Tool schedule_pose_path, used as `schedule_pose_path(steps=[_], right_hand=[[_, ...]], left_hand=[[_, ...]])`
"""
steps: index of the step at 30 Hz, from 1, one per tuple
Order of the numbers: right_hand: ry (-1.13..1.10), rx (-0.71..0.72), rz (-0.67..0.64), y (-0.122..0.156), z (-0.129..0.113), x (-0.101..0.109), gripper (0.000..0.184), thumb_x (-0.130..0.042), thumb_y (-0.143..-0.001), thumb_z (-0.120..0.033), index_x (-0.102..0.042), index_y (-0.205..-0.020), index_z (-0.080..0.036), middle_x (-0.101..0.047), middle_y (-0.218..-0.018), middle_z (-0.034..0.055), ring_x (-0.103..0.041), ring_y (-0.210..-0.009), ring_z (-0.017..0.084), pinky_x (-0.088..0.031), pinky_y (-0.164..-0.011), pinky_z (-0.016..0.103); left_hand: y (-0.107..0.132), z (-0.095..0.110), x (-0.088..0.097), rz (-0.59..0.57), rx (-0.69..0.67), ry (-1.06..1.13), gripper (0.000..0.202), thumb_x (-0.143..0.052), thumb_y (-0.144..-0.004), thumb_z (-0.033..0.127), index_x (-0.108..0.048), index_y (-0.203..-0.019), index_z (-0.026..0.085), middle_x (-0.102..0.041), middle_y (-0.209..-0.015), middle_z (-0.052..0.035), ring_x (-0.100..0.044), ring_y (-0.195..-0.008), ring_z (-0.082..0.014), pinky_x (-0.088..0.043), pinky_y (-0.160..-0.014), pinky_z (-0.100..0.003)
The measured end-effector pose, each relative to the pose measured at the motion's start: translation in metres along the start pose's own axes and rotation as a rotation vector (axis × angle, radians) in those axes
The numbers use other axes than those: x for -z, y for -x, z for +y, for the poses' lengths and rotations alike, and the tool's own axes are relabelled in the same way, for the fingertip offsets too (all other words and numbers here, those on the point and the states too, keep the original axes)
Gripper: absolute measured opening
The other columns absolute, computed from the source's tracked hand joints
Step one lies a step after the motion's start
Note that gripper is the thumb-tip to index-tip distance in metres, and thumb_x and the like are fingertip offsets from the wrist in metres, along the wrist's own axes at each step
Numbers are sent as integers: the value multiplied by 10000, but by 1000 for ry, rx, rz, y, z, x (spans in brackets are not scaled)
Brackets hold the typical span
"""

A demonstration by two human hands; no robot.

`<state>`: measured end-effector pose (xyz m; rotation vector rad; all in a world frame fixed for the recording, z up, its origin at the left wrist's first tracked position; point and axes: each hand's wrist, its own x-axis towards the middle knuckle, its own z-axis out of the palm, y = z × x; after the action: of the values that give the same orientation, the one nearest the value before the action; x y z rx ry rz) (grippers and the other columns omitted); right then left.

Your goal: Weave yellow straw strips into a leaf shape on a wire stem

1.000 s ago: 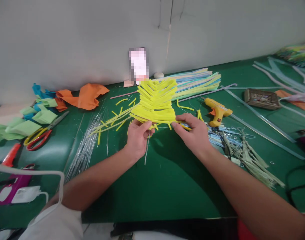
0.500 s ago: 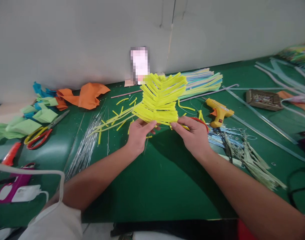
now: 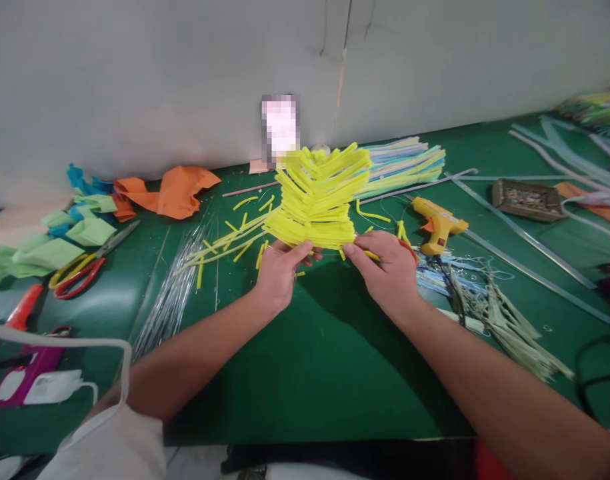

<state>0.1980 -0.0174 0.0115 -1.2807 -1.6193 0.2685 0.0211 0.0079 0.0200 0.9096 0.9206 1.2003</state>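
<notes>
Both hands hold up a yellow leaf-shaped piece made of fuzzy pipe cleaners [image 3: 317, 197], laid in V-shaped rows. My left hand [image 3: 281, 273] pinches its lower edge near the middle, thumb on top and fingers underneath. At the lower right corner my right hand [image 3: 385, 263] has thumb and forefinger closed on the piece's edge. Beneath and left of it lie cut yellow pipe cleaner bits [image 3: 242, 250] and longer yellow strands. Red-and-yellow handles, partly hidden behind my right hand, show beside it.
A yellow glue gun [image 3: 439, 223] lies right of my right hand, by pale tassels [image 3: 515, 327]. Scissors [image 3: 82, 273], orange cloth [image 3: 179, 193] and silvery wires [image 3: 172, 287] are at left. Behind stand a blurred phone [image 3: 279, 127] and pastel pipe cleaners [image 3: 409, 160]. A small box [image 3: 529, 199] sits right.
The yellow piece has shifted slightly left and tilted a little in my hands. Both hands keep nearly the same place and grip.
</notes>
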Motion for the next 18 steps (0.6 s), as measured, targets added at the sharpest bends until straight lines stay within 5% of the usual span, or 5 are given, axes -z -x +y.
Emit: schedule_pose_path(steps=[8, 12, 18], right_hand=[[126, 184, 108, -5, 2, 9, 147, -642, -848, -299, -667, -986, -254, -721, -876, 18, -653, -820, 201, -464, -785, 368], [158, 288, 113, -7, 2, 12, 76, -630, -840, -214, -651, -904, -249, -716, -832, 9, -650, -801, 194, -451, -790, 367], [151, 257, 144, -8, 5, 8, 45, -634, -844, -205, -652, -855, -244, -712, -827, 9, -654, -814, 191, -463, -801, 365]], left_hand=[[-1, 0, -1, -17, 60, 84, 273, -824, -643, 307, -714, -845, 159, -719, -727, -11, -628, -574, -99, -445, -542, -213], [-1, 1, -1, -48, 101, 128, 284, -824, -642, 298, -709, -853, 146, -711, -731, -14, -620, -566, -91, -446, -535, -205], [1, 3, -2, -58, 166, 208, 273, -829, -626, 293, -708, -816, 139, -707, -724, -12, -617, -567, -81, -458, -543, -190]])
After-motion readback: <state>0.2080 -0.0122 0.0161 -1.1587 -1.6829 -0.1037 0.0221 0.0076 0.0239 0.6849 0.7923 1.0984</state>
